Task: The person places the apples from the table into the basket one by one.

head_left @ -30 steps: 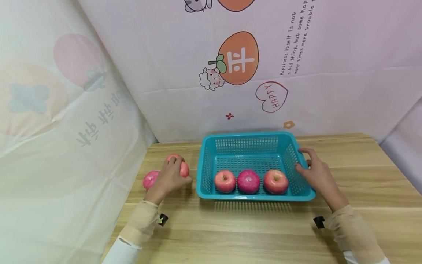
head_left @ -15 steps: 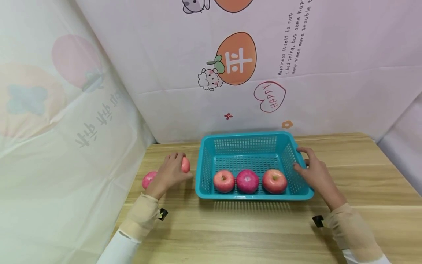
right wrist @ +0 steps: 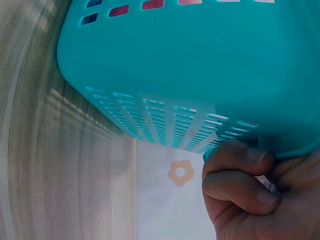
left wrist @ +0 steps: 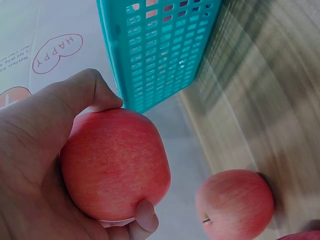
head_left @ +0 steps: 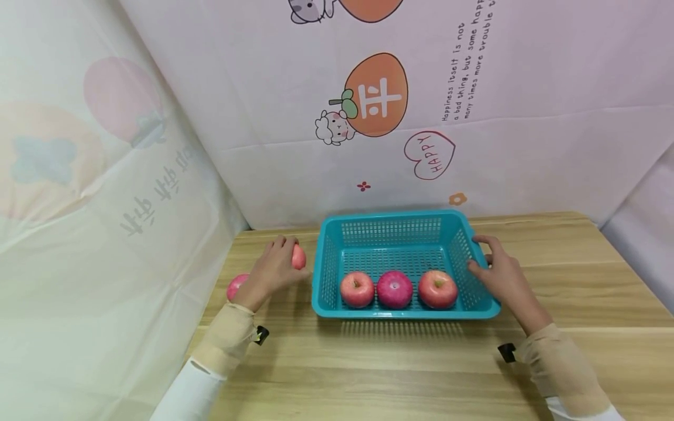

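Curled fingers and thumb of my left hand [head_left: 274, 269] grip a red apple [left wrist: 117, 162], held left of the blue-green basket [head_left: 405, 316] in the head view. Below that apple in the left wrist view, another red apple [left wrist: 236, 204] rests on the table, and part of a pink one [head_left: 237, 286] shows beside my left wrist. Three apples sit in a row inside the basket: a light red one [head_left: 357, 289], a deep pink one [head_left: 395, 289] and a red one [head_left: 438, 289]. My right hand [head_left: 502, 280] holds the basket's right rim, fingers curled at it [right wrist: 240, 185].
The wooden table [head_left: 368, 368] extends in front of the basket and to its right. A white printed cloth [head_left: 284, 169] hangs behind the table, and another pale cloth [head_left: 174, 263] hangs along the left side.
My left hand has risen slightly and moved a little away from me with the apple in its grip. My right hand keeps its hold on the basket rim.
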`<state>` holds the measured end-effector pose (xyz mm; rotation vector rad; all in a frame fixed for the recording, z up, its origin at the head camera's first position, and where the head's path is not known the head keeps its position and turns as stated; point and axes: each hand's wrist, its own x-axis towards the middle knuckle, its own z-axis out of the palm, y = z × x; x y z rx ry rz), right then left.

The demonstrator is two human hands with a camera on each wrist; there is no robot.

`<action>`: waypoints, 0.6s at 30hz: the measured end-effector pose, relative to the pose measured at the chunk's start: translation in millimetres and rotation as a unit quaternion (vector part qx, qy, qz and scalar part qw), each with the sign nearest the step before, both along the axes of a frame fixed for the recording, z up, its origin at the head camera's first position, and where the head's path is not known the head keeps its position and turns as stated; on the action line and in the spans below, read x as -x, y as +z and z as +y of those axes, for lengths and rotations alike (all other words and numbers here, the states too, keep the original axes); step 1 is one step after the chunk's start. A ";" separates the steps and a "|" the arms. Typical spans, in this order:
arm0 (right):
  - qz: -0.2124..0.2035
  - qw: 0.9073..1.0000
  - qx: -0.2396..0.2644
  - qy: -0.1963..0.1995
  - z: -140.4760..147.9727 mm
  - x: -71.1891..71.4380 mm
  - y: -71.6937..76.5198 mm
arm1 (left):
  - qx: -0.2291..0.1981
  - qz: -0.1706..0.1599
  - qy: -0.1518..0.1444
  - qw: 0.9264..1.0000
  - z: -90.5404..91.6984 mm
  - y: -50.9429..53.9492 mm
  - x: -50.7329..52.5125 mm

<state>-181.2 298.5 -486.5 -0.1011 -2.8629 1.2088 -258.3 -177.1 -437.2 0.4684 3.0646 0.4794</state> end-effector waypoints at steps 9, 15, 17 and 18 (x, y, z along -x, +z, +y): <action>-0.002 1.000 0.004 -0.005 -0.2 0.8 -1.7 | 0.005 0.004 -0.006 1.000 5.3 7.2 4.6; 0.004 1.000 0.009 -0.004 0.0 0.9 -2.8 | 0.003 0.012 -0.013 1.000 6.9 10.9 7.8; 0.006 1.000 0.010 -0.003 0.3 0.9 -3.0 | 0.004 0.015 -0.017 1.000 7.9 11.6 9.3; 0.006 1.000 0.011 -0.002 0.4 0.8 -3.1 | 0.005 0.015 -0.018 1.000 8.5 11.8 10.2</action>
